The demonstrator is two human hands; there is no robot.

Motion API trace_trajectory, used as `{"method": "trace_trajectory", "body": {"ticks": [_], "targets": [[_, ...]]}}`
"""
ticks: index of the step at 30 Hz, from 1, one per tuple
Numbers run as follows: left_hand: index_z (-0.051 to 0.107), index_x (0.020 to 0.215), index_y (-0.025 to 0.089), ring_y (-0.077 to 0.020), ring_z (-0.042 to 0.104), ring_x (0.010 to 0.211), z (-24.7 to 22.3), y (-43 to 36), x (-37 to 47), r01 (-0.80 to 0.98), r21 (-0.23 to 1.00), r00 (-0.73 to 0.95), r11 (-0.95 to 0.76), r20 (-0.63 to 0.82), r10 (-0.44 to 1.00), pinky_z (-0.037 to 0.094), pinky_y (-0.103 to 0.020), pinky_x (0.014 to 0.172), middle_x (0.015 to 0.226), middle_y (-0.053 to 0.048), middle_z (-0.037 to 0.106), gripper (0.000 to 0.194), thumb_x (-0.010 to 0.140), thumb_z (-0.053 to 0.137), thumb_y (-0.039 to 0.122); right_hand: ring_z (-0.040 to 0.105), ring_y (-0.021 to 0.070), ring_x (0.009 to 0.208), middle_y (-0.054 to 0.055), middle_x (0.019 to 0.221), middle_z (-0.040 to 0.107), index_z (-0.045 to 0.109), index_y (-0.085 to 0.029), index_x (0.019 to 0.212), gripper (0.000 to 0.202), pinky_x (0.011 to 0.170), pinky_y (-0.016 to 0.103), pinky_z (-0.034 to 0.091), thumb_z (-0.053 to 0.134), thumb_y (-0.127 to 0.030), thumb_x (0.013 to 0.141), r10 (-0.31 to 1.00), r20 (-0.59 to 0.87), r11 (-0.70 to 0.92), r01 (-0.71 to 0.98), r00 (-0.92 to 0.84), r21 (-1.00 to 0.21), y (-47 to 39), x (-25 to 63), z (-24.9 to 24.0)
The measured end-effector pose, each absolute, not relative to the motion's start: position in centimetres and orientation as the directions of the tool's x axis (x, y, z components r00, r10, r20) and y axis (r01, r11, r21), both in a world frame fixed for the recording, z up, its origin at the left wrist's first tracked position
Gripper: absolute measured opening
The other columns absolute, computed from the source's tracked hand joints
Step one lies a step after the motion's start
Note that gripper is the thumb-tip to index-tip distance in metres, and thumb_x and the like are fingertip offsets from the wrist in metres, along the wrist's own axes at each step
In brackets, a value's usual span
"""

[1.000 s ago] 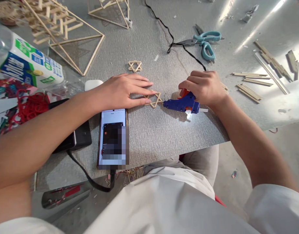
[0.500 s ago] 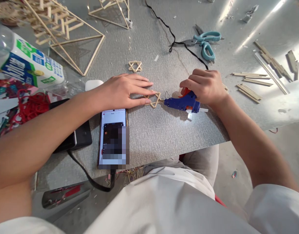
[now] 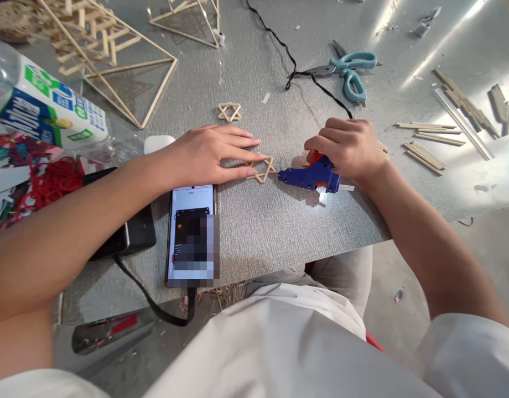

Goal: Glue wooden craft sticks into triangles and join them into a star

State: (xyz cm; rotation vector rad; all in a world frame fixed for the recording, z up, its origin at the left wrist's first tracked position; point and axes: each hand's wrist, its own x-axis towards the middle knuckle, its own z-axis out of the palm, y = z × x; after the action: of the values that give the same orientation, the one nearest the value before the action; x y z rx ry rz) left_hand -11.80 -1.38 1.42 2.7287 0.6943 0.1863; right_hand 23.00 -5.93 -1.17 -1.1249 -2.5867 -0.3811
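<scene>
My left hand (image 3: 213,152) lies with fingers spread, its fingertips resting on a small star of wooden sticks (image 3: 268,169). My right hand (image 3: 348,145) is wrapped round a blue glue gun (image 3: 300,177) with an orange trigger. The gun's nozzle points left, at the right tip of the star; whether it touches is hard to tell. A glue stick pokes out of the gun's rear. Behind my left fingers a second small wooden star (image 3: 229,112) lies flat on the grey table (image 3: 254,232). My left hand covers the left part of the nearer star.
A lit phone (image 3: 191,232) on a cable lies below my left hand, near a black device (image 3: 142,232). At left are a plastic bottle (image 3: 51,105), red string (image 3: 53,185) and stick frames (image 3: 161,91). Blue-handled scissors (image 3: 354,62), a black cord (image 3: 275,36) and loose sticks (image 3: 424,158) lie right and back.
The glue gun's nozzle has shifted very slightly left with my right hand. My left hand stays on the star.
</scene>
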Motion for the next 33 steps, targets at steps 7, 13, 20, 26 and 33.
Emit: {"method": "trace_trajectory", "body": {"ticks": [7, 13, 20, 26, 33], "targets": [[0.082, 0.143, 0.038, -0.0308, 0.060, 0.154, 1.46, -1.41, -11.77, 0.456, 0.342, 0.868, -0.821, 0.034, 0.496, 0.045, -0.049, 0.133, 0.161, -0.004, 0.069, 0.043, 0.113, 0.056, 0.053, 0.054, 0.0207, 0.083, 0.002, 0.076, 0.060, 0.072, -0.026, 0.096, 0.039, 0.067, 0.037, 0.026, 0.043, -0.036, 0.118, 0.692, 0.384, 0.649, 0.760, -0.611, 0.041, -5.57, 23.37, -1.58], [0.082, 0.143, 0.035, -0.0306, 0.060, 0.154, 1.39, -1.36, -11.83, 0.450, 0.342, 0.870, -0.825, 0.041, 0.491, 0.045, -0.049, 0.134, 0.160, -0.005, 0.069, 0.044, 0.114, 0.055, 0.054, 0.052, 0.0196, 0.083, 0.003, 0.076, 0.062, 0.073, -0.025, 0.097, 0.041, 0.066, 0.037, 0.027, 0.040, -0.035, 0.120, 0.662, 0.381, 0.668, 0.739, -0.646, 0.091, -5.68, 23.48, -1.23], [0.083, 0.142, 0.035, -0.0316, 0.062, 0.152, 1.07, -1.19, -11.91, 0.429, 0.345, 0.875, -0.835, 0.072, 0.480, 0.047, -0.049, 0.132, 0.159, -0.005, 0.070, 0.043, 0.114, 0.057, 0.055, 0.050, 0.0197, 0.082, 0.003, 0.075, 0.059, 0.072, -0.025, 0.099, 0.046, 0.066, 0.036, 0.026, 0.034, -0.037, 0.122, 0.614, 0.385, 0.700, 0.700, -0.689, 0.138, -5.85, 23.12, -1.18], [0.083, 0.141, 0.037, -0.0326, 0.063, 0.151, 1.04, -1.14, -11.96, 0.426, 0.340, 0.875, -0.838, 0.081, 0.477, 0.049, -0.050, 0.130, 0.158, -0.004, 0.070, 0.043, 0.114, 0.056, 0.056, 0.050, 0.0186, 0.083, 0.003, 0.077, 0.062, 0.073, -0.024, 0.101, 0.041, 0.066, 0.035, 0.029, 0.038, -0.033, 0.121, 0.566, 0.406, 0.715, 0.672, -0.718, 0.192, -5.84, 23.36, -1.26], [0.084, 0.140, 0.036, -0.0320, 0.065, 0.149, 0.56, -0.92, -12.08, 0.401, 0.341, 0.877, -0.850, 0.124, 0.464, 0.050, -0.051, 0.128, 0.156, -0.005, 0.072, 0.044, 0.114, 0.057, 0.058, 0.053, 0.0206, 0.083, 0.002, 0.076, 0.058, 0.070, -0.027, 0.098, 0.038, 0.066, 0.037, 0.026, 0.040, -0.036, 0.120, 0.623, 0.408, 0.689, 0.715, -0.667, 0.117, -5.64, 23.23, -1.59]]}}
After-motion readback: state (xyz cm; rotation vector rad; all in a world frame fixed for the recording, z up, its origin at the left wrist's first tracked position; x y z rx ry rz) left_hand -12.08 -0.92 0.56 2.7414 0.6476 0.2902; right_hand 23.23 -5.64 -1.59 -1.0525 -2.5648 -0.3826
